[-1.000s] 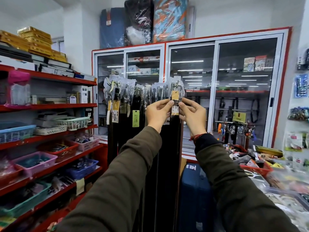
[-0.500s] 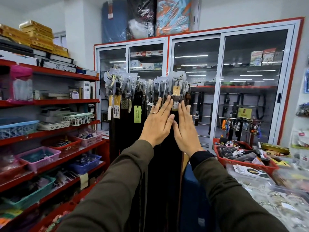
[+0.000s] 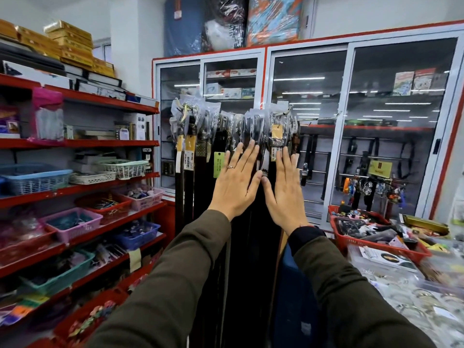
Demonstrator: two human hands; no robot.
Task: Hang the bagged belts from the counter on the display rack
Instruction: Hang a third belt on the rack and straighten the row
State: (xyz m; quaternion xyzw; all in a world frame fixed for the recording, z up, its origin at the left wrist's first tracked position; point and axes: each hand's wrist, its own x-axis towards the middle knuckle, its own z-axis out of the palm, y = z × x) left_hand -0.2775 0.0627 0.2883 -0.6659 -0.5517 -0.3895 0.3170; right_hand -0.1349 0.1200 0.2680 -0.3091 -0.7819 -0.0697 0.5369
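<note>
Several dark belts in clear plastic bags [image 3: 253,126] hang in a tight row from the display rack [image 3: 324,118], straight ahead at chest height, with yellow and green price tags. My left hand [image 3: 237,183] lies flat and open against the hanging belts, a ring on one finger. My right hand [image 3: 285,189] lies flat beside it, fingers spread, just under a belt with a tan tag [image 3: 277,131]. Neither hand holds anything. The rack's pegs are mostly hidden by the bags.
Red shelves [image 3: 82,187] with plastic baskets of small goods run along the left. A glass-door cabinet [image 3: 351,126] stands behind the rack. A counter on the right carries a red basket [image 3: 376,243] and trays of trinkets. A blue suitcase [image 3: 293,302] stands below the belts.
My hands let go of the tagged belt's top and opened flat against the hanging belts, sliding slightly downward. The view shifted a little to the left.
</note>
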